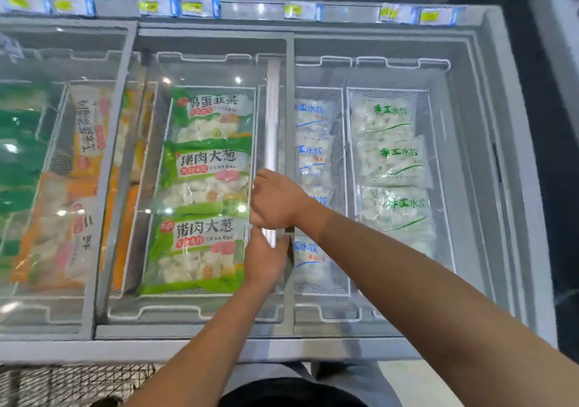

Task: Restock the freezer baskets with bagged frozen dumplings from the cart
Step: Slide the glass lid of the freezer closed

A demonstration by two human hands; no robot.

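Both hands are on the white handle bar (pixel 272 143) of the sliding glass lid (pixel 213 171), and that bar is the landmark for everything here. It runs lengthwise away from the person, near edge to far edge of the freezer (pixel 488 187), so any slide has to go crosswise to it, left or right. The right hand (pixel 275 201) sits farther up the bar, fingers curled around it from the right side; the left hand (pixel 266 259) is just below, nearer the person, fingers wrapped onto the bar's lower end. The two hands are almost touching, stacked along the same axis. Left of the bar, under the glass, lie three green dumpling bags (pixel 203 187) in a row parallel to the bar. Right of the bar the freezer looks uncovered: a basket of blue-printed bags (pixel 313 152) just beside it, then a basket of green-printed bags (pixel 391 168) farther right. The cart (pixel 72 381) shows only as dark mesh at the near left, well behind the bar, and I can't see its stock. Neither hand carries a bag. My read: the lid is being positioned to choose which basket opens, and with both grips on one long bar, an even sideways pull matters.
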